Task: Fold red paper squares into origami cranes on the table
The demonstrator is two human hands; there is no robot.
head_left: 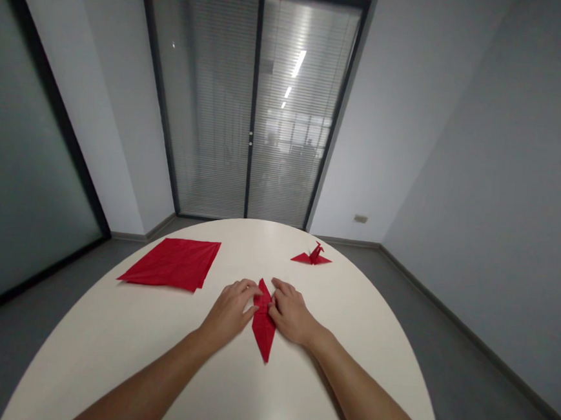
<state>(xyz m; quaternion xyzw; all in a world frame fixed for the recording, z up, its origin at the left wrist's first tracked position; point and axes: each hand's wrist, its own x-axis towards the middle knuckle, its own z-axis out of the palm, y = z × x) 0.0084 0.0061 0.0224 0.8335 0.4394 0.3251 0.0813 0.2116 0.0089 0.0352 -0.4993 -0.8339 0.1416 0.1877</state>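
Observation:
A red sheet of paper folded into a long, narrow diamond (pixel 264 331) lies on the white table, one point toward me and the other away. My left hand (pixel 230 306) is at its left edge, with curved fingers and thumb tip touching the paper. On the opposite edge, my right hand (pixel 292 313) has its fingers bent and pressed onto the paper, while its index finger stretches toward the far point. The fingers cover parts of the upper half, so the folds beneath them are hidden.
At the left of the round white table (pixel 208 385) lies a stack of flat red paper sheets (pixel 172 263). A finished red origami crane (pixel 314 257) stands at the back right with its wings spread. Beyond the table is a glass partition with blinds (pixel 210 114).

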